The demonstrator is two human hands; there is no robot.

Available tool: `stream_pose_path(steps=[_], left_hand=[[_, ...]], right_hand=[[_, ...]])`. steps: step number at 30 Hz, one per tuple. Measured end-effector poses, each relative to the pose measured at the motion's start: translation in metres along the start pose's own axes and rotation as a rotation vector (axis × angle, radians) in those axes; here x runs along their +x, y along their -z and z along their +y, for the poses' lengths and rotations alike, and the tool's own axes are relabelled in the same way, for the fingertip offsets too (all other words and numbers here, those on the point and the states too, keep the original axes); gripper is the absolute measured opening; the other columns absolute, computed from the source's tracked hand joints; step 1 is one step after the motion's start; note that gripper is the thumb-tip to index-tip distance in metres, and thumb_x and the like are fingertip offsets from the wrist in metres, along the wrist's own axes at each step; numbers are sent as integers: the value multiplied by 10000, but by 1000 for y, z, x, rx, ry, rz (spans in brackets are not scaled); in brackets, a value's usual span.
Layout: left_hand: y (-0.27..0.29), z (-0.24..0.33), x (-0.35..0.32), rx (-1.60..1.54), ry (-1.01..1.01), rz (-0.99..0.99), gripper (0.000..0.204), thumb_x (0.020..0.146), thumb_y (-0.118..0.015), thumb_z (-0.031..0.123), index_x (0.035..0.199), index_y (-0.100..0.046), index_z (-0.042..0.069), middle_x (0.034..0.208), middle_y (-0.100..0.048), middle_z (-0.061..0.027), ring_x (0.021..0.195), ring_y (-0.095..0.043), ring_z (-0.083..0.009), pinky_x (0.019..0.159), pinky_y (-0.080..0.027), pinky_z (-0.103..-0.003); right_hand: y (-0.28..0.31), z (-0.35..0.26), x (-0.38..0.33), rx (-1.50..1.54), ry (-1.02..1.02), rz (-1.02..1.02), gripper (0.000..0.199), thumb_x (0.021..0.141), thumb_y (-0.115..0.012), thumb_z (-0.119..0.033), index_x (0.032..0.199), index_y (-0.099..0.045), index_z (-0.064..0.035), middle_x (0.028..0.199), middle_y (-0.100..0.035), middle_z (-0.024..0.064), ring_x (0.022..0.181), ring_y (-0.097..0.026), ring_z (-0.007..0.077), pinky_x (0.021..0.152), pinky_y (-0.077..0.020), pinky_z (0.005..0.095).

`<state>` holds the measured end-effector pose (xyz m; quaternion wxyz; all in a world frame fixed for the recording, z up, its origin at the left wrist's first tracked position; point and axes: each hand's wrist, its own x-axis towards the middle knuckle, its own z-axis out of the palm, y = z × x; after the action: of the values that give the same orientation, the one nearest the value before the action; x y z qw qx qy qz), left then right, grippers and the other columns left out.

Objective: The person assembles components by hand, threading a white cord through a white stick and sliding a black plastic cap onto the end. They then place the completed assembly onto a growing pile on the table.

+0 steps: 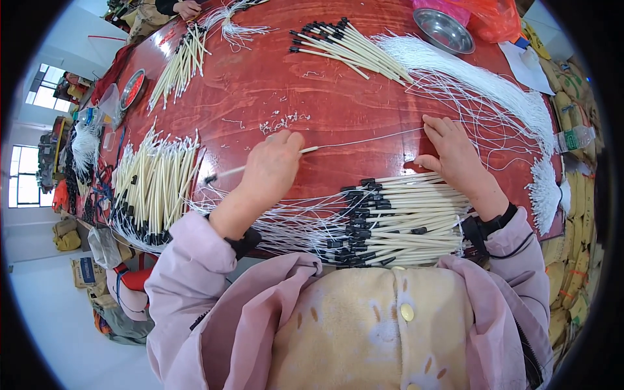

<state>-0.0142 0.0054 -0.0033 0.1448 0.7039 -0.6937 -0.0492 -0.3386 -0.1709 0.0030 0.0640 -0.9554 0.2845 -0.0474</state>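
My left hand is closed around a thin cream tube whose black end piece points left. A white string runs from the tube's right tip across to my right hand. That hand rests low over the table with thumb and fingers apart, its fingertips by the string. Whether they press on the string I cannot tell. Just below my hands lies a pile of cream tubes with black ends, and loose white strings trail left from it.
Another tube bundle lies at the left on the red table. Farther off are more tubes, a long white string hank and a metal bowl. String scraps lie mid-table. Another person's hand shows at the far edge.
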Motion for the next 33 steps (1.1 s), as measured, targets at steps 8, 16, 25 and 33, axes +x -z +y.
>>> stream_pose_path(steps=[8,16,25,33], left_hand=[[-59,77,93,-30,-324,-53,157,845,-617,100,989,-579,50,990,-627,-144,962,-640,-343,795,-532,-460],[-15,97,69,34,-354,-3,245,813,-694,173,1020,-629,59,1020,-636,-125,998,-645,-287,768,-528,-437],[-7,-3,13,7,279,-39,234,848,-742,209,920,-625,20,896,-668,-193,861,-639,-416,754,-503,-503],[18,-54,-5,-105,163,229,113,884,-676,111,935,-663,11,873,-682,-174,812,-661,-327,729,-507,-396]], right_hand=[[-6,-19,0,57,159,-33,756,867,-665,-476,1340,-529,97,1450,-491,194,1287,-455,369,1114,-356,467],[-9,3,0,157,153,136,658,884,-686,-376,1372,-516,31,1444,-491,174,1301,-449,377,1120,-348,460],[-17,-12,32,107,254,153,225,803,-730,-137,990,-628,-63,1064,-603,91,1044,-551,292,928,-423,414],[-2,-6,17,67,277,147,129,725,-713,-47,724,-590,-86,811,-563,63,879,-559,273,839,-418,393]])
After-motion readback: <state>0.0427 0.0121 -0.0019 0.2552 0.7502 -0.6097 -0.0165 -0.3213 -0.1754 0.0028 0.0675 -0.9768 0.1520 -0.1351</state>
